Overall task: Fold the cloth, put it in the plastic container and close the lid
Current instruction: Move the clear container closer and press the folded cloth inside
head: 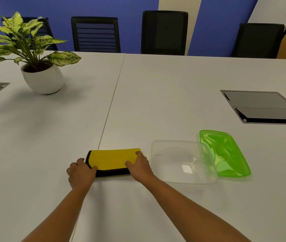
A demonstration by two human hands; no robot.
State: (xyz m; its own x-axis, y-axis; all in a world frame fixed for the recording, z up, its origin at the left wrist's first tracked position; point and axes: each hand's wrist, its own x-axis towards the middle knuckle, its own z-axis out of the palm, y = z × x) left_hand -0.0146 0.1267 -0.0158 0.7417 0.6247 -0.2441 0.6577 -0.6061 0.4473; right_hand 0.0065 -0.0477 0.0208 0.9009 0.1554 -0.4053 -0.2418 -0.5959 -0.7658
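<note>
White table (138, 102) — folded yellow cloth (113, 160)

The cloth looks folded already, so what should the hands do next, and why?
Probably lift the folded cloth rightward into the clear container. Both the left hand and right hand grip its ends, the container beside it is open, and the green lid lies off.
</note>
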